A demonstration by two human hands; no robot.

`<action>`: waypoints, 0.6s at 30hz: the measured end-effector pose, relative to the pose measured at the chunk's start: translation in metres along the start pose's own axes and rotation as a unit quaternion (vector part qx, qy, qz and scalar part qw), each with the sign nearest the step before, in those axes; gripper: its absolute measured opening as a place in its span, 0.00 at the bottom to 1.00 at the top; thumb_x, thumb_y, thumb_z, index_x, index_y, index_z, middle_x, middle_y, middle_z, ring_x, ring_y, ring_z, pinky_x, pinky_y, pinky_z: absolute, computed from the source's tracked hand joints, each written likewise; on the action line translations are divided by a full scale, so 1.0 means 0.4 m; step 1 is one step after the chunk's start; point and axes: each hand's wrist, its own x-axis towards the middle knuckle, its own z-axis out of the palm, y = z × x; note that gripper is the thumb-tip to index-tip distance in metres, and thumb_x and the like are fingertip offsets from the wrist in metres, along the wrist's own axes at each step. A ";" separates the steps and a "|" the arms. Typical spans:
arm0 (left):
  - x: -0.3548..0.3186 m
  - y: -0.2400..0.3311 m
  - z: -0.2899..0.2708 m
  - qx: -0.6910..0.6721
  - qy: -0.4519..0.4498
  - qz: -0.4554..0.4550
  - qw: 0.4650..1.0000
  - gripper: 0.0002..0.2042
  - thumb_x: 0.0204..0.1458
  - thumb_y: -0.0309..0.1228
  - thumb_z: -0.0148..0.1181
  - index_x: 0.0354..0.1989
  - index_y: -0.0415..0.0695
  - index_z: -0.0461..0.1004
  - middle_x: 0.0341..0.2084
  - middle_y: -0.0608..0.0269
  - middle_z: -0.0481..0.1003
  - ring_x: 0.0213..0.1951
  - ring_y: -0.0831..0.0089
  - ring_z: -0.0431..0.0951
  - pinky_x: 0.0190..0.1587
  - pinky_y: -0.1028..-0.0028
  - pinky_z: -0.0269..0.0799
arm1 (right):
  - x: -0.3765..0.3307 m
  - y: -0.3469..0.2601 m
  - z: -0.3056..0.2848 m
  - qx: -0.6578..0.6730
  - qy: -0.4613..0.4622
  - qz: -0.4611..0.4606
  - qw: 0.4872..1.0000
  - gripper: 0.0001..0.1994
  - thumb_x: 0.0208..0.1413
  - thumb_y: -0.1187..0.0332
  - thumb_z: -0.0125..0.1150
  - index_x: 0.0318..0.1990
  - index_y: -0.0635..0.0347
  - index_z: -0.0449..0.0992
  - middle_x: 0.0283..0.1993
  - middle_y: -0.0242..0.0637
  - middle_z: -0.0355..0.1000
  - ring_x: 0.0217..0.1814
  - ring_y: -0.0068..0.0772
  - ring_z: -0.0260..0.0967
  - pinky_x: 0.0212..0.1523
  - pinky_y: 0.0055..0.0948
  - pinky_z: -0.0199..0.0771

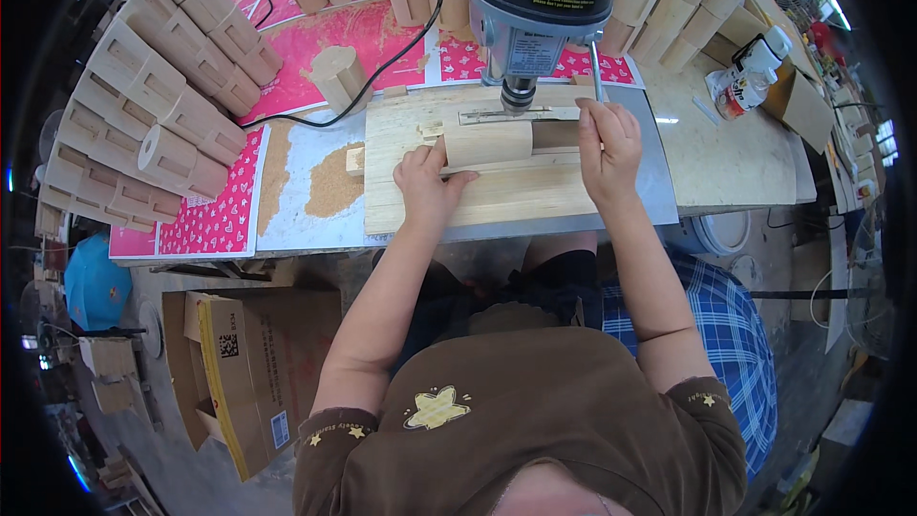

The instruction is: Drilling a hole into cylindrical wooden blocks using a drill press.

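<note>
- Wooden cylinder (487,144), one: lies on its side on a pale wooden board (401,213), set back from the middle of the bench (735,158) front edge.
- Left hand (427,183), one: fingers grasping the cylinder's left end, thumb laid along its near side; how firmly, I cannot tell from my remote post.
- Right hand (612,151), one: fingers clenched round the lower end of a steel lever (596,69).
- Drill press (540,14), one: head above the bench's far part, chuck (518,94) showing just beyond the cylinder. Contact between bit and wood: I cannot make it out.
- Done, as I judge: stacked blocks (122,57) along the bench's left edge, with more toward its far edge; many show cut recesses.
- Left, as I judge: the piece in hand. Its upward face looks smooth, with no recess that I can see; its far side is hidden from me.
- Status uncertain: lone block (338,76), upright between the left-edge stacks and the board.
- Sawdust (336,183), one patch: beside the board's left edge, suggesting earlier cutting.
</note>
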 end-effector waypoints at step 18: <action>0.008 0.055 0.043 -0.012 -0.065 0.009 0.998 0.26 0.35 0.38 0.69 0.47 0.48 0.73 0.28 0.65 0.71 0.39 0.63 0.69 0.48 0.62 0.55 | 0.340 -0.005 -0.088 0.031 -0.038 0.050 0.998 0.12 0.59 0.66 0.51 0.30 0.67 0.72 0.23 0.32 0.67 0.26 0.18 0.61 0.29 0.19 0.61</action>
